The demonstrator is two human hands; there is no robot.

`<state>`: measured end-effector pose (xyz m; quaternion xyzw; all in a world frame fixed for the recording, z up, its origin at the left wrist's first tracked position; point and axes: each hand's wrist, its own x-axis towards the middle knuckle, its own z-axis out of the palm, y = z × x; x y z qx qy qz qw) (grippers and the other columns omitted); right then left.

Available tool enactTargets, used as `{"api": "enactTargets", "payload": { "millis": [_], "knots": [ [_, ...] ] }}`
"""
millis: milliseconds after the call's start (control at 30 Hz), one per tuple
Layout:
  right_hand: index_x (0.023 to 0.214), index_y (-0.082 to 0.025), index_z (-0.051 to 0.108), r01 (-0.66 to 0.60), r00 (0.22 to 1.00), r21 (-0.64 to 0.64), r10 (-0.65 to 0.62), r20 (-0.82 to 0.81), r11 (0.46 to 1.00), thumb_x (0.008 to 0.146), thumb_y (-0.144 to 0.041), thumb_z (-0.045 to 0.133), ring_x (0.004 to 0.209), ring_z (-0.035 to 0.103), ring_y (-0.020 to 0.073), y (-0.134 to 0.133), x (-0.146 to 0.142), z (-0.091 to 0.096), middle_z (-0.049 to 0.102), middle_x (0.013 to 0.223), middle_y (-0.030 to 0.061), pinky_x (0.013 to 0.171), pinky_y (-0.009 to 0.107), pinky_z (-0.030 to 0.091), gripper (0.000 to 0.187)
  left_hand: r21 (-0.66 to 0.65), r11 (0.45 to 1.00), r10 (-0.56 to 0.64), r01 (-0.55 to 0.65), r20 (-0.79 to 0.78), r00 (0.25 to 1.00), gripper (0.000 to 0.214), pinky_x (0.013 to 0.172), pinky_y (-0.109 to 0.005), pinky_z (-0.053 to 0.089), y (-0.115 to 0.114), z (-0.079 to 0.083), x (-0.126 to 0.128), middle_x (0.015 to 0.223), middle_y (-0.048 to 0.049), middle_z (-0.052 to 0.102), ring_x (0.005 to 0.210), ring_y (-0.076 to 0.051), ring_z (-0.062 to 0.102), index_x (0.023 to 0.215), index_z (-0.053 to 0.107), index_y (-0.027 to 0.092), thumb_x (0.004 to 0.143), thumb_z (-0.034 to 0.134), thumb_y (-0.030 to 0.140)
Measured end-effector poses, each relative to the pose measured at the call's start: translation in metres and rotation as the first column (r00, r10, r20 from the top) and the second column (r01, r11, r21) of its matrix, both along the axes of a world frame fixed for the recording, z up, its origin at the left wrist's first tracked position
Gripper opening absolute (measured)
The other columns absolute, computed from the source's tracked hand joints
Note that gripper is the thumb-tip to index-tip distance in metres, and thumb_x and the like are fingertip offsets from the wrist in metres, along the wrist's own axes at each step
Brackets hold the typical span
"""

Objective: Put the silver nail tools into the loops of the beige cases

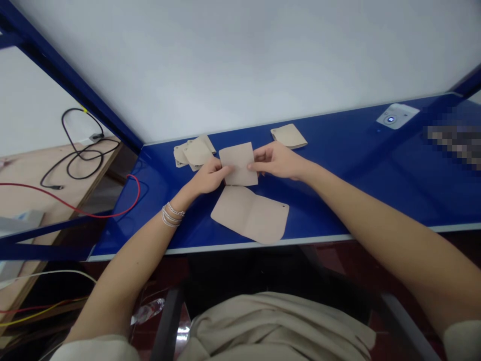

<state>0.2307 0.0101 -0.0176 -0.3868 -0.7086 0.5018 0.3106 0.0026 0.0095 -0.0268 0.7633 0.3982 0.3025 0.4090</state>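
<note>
Between my hands is a folded beige piece point(239, 159), card or leather-like, held up over the blue table. My left hand point(210, 175) pinches its left edge, thumb on the near face. My right hand point(276, 161) grips the right edge, thumb in front and fingers behind. Just below it lies an unfolded beige piece point(250, 214) with a centre crease, rounded corners and a small dark hole at its right corner. A pile of folded beige pieces point(195, 152) sits beyond my left hand. Another folded beige piece point(289, 136) rests beyond my right hand.
A white device point(397, 116) with a round lens-like part lies at the table's point(361, 165) far right. Along the back rises a pale wall point(263, 60). A black cable point(90, 158) and a red cable point(75, 205) are on the left. A clear bottle point(148, 311) lies below the table.
</note>
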Motion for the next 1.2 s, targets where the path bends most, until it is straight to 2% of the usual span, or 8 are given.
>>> {"api": "enactTargets", "payload": {
  "millis": [167, 333, 500, 633, 900, 1200],
  "knots": [
    [0.083, -0.013, 0.074, -0.023, 1.000, 0.009, 0.023, -0.016, 1.000, 0.073, -0.030, 0.076, 0.059, 0.059, 0.0108, 0.001, 0.000, -0.003, 0.069, 0.067, 0.0021, 0.052, 0.022, 0.043, 0.020, 0.070, 0.996, -0.047, 0.048, -0.014, 0.999, 0.040, 0.066, -0.026, 0.051, -0.006, 0.004, 0.002, 0.088, -0.0098, 0.073, 0.078, -0.020, 0.065, 0.090, 0.071, 0.008, 0.085, 0.060, 0.046],
    [0.082, -0.013, 0.074, -0.005, 1.000, -0.017, 0.005, -0.023, 1.000, 0.072, -0.031, 0.079, 0.057, 0.059, 0.0114, 0.001, 0.000, 0.000, 0.069, 0.064, 0.0026, 0.051, 0.022, 0.043, 0.021, 0.103, 0.994, -0.023, 0.028, -0.050, 0.998, 0.045, 0.066, -0.027, 0.053, -0.009, 0.006, 0.004, 0.099, -0.0143, 0.075, 0.083, -0.023, 0.069, 0.099, 0.073, 0.006, 0.087, 0.062, 0.047],
    [0.076, -0.013, 0.074, -0.011, 1.000, -0.023, 0.011, -0.002, 1.000, 0.073, -0.026, 0.078, 0.056, 0.060, 0.0114, -0.002, -0.002, 0.004, 0.069, 0.061, 0.0028, 0.051, 0.022, 0.045, 0.014, 0.178, 0.984, -0.007, 0.013, -0.030, 1.000, 0.046, 0.084, -0.031, 0.055, -0.010, 0.006, 0.006, 0.108, -0.0133, 0.075, 0.098, -0.026, 0.070, 0.110, 0.072, 0.008, 0.085, 0.066, 0.046],
    [0.079, -0.014, 0.076, -0.008, 1.000, -0.021, 0.008, 0.023, 1.000, 0.076, -0.018, 0.072, 0.055, 0.060, 0.0107, -0.002, -0.002, 0.005, 0.069, 0.061, 0.0021, 0.051, 0.021, 0.045, 0.007, 0.139, 0.990, 0.019, -0.013, -0.039, 0.999, 0.045, 0.083, -0.032, 0.056, -0.010, 0.006, 0.006, 0.108, -0.0141, 0.074, 0.098, -0.027, 0.070, 0.109, 0.071, 0.007, 0.085, 0.065, 0.045],
    [0.083, -0.011, 0.077, -0.022, 1.000, -0.032, 0.023, 0.019, 0.999, 0.075, -0.014, 0.069, 0.055, 0.060, 0.0109, -0.002, -0.001, 0.005, 0.070, 0.062, 0.0035, 0.051, 0.021, 0.046, 0.012, 0.098, 0.995, -0.002, 0.004, -0.020, 1.000, 0.038, 0.077, -0.030, 0.055, -0.005, 0.002, 0.002, 0.101, -0.0128, 0.074, 0.091, -0.025, 0.068, 0.104, 0.068, 0.006, 0.084, 0.061, 0.038],
    [0.082, -0.013, 0.077, 0.010, 0.999, -0.027, -0.009, 0.031, 1.000, 0.075, -0.011, 0.066, 0.056, 0.060, 0.0113, -0.001, -0.001, 0.006, 0.070, 0.062, 0.0034, 0.050, 0.021, 0.046, 0.014, 0.068, 0.998, -0.014, 0.015, -0.010, 1.000, 0.030, 0.072, -0.029, 0.050, 0.000, -0.002, 0.000, 0.089, -0.0082, 0.070, 0.083, -0.021, 0.062, 0.089, 0.066, 0.010, 0.079, 0.055, 0.036]
  ]
}}
